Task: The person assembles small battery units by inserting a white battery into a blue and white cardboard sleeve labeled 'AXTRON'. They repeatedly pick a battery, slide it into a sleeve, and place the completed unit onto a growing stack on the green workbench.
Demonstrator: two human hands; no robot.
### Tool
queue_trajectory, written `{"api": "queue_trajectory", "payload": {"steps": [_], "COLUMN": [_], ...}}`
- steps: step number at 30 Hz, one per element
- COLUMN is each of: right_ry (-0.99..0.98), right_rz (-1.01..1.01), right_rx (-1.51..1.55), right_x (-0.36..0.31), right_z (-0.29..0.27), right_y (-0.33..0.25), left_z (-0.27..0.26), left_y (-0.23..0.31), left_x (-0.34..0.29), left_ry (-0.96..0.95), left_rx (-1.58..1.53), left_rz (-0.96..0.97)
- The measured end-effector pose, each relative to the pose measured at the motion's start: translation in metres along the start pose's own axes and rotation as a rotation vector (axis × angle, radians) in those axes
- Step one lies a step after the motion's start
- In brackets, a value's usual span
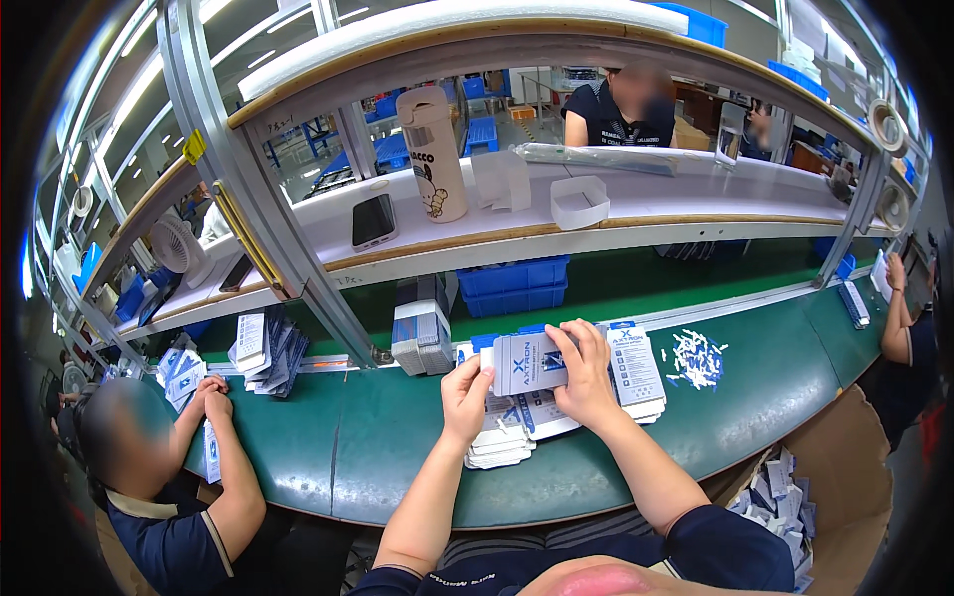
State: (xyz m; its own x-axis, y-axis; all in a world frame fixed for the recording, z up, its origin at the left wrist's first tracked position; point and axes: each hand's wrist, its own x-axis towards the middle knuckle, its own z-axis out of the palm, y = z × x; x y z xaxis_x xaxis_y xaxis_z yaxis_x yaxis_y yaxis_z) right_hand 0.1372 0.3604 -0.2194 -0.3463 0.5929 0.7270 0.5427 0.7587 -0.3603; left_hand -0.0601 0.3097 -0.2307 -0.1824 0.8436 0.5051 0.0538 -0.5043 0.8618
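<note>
A flat white and blue-grey printed carton (519, 366) is held level above the green bench. At its left end, my left hand (463, 399) is closed on it, thumb near the edge. My right hand (584, 382) lies over its right part, fingers bent around it and partly covering a small dark picture on its face. Beneath my hands sit more flat cartons, including a white stack (500, 449) at the near left. Another pile of printed cartons (636, 370) lies just right of my right hand.
Small white pieces (698, 360) are scattered right of the cartons. An upright carton stack (421, 338) and blue bins (513, 288) stand beyond. A shelf above holds a tumbler (430, 159) and phone (374, 221). A co-worker (164, 497) sits left; a filled cardboard box (845, 467) stands right.
</note>
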Motion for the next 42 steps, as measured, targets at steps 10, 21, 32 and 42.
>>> {"api": "queue_trajectory", "payload": {"steps": [10,21,32,42], "right_ry": [0.013,-0.012,-0.05,-0.055], "right_rz": [-0.09,-0.079,-0.102,-0.14], "right_rx": [-0.123,-0.142,-0.078,-0.106], "right_x": [0.0,0.0,0.0,0.0], "right_z": [-0.002,-0.001,0.001,0.0], "right_y": [0.004,0.003,0.003,-0.001], "left_z": [-0.002,-0.014,-0.022,-0.029], "left_y": [0.001,-0.009,0.002,-0.007], "left_x": [0.006,0.011,0.01,0.012], "left_ry": [-0.012,0.005,-0.202,-0.212], "left_rx": [-0.11,0.007,-0.019,0.0], "left_rz": [-0.181,-0.205,-0.306,-0.337]}}
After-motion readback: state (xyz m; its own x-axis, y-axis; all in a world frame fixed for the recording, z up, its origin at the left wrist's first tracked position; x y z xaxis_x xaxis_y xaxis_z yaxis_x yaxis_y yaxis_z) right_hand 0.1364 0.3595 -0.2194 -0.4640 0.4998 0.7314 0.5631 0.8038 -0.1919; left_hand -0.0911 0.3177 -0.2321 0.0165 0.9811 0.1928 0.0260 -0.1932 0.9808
